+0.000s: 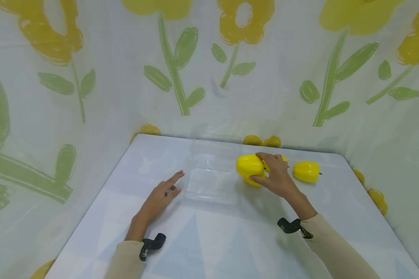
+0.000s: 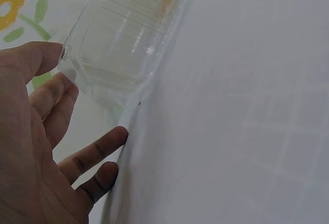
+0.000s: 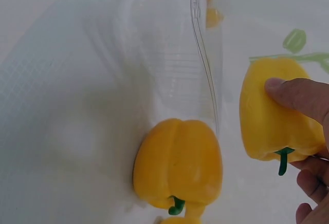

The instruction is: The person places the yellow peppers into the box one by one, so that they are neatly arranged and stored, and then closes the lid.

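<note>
My right hand grips a yellow bell pepper with a green stem, beside the right edge of a clear plastic container. In the right wrist view, the thumb lies across this held pepper, which is raised over the table. Another yellow bell pepper rests on the table next to the container. My left hand is at the container's left side, its fingers spread. Its fingertips are right at the clear rim in the left wrist view.
A yellow pepper lies right of my right hand, and another is partly hidden behind that hand. The container's transparent lid stands up at the back. A flower-printed cloth rises behind the white table.
</note>
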The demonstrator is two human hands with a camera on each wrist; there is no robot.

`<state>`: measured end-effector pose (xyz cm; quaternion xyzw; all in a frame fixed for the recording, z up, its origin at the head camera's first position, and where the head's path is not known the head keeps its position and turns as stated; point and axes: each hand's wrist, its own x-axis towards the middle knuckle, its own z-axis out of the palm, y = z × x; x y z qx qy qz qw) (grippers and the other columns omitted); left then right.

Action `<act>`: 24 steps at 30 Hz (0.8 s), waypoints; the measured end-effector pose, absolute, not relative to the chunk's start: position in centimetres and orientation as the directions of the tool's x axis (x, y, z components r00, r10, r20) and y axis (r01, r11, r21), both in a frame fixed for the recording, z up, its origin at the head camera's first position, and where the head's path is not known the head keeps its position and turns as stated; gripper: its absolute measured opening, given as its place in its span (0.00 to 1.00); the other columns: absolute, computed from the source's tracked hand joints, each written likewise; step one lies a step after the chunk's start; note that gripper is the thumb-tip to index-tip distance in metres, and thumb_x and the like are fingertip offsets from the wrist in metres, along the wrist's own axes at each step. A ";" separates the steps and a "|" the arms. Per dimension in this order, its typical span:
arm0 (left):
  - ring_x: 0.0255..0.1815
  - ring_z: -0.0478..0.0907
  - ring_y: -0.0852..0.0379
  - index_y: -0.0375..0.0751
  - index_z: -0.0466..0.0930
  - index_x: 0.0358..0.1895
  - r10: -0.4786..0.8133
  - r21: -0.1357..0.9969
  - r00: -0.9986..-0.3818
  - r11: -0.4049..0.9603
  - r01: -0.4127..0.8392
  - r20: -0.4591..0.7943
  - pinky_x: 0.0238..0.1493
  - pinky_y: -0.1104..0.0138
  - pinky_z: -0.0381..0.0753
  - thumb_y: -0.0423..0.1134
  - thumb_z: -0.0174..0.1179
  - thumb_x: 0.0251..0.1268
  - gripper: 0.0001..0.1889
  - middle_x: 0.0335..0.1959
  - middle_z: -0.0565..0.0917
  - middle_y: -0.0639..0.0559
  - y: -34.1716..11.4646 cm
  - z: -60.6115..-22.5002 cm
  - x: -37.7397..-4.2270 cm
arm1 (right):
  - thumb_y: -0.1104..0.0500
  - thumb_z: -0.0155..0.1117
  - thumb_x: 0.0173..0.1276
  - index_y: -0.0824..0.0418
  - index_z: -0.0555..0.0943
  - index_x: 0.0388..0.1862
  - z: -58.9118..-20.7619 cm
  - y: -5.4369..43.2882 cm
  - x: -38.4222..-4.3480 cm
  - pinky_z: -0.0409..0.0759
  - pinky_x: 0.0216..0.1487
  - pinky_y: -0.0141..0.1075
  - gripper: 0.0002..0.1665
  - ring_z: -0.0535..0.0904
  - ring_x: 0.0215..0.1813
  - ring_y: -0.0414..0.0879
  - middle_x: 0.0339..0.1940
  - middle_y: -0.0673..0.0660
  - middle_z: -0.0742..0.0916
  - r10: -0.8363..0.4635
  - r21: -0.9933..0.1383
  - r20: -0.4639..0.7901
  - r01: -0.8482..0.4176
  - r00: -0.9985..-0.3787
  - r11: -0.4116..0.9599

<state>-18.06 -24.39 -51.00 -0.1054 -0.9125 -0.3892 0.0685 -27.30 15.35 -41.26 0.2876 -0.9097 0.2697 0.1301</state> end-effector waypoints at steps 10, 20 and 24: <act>0.53 0.73 0.55 0.66 0.57 0.79 0.126 0.700 -0.973 0.677 0.227 0.195 0.52 0.49 0.73 0.51 0.53 0.77 0.30 0.73 0.68 0.62 -23.9 -50.9 -18.2 | 0.51 0.83 0.53 0.59 0.71 0.70 -41.5 14.4 -27.5 0.57 0.53 0.54 0.47 0.64 0.58 0.57 0.66 0.59 0.78 -0.452 -0.450 0.350 -0.570 -0.821 0.688; 0.51 0.73 0.57 0.64 0.58 0.78 0.127 0.696 -0.972 0.680 0.230 0.198 0.50 0.53 0.72 0.50 0.54 0.77 0.30 0.73 0.69 0.63 -23.6 -50.6 -18.0 | 0.51 0.83 0.53 0.58 0.72 0.69 -41.7 13.3 -27.6 0.58 0.52 0.52 0.46 0.65 0.59 0.57 0.66 0.58 0.78 -0.466 -0.446 0.350 -0.582 -0.813 0.680; 0.51 0.73 0.57 0.63 0.58 0.79 0.134 0.689 -0.969 0.683 0.241 0.206 0.49 0.54 0.73 0.50 0.54 0.77 0.30 0.74 0.67 0.62 -23.5 -50.6 -18.1 | 0.51 0.83 0.53 0.58 0.72 0.69 -41.9 12.7 -27.6 0.59 0.53 0.52 0.46 0.65 0.58 0.57 0.65 0.58 0.79 -0.469 -0.445 0.357 -0.588 -0.808 0.675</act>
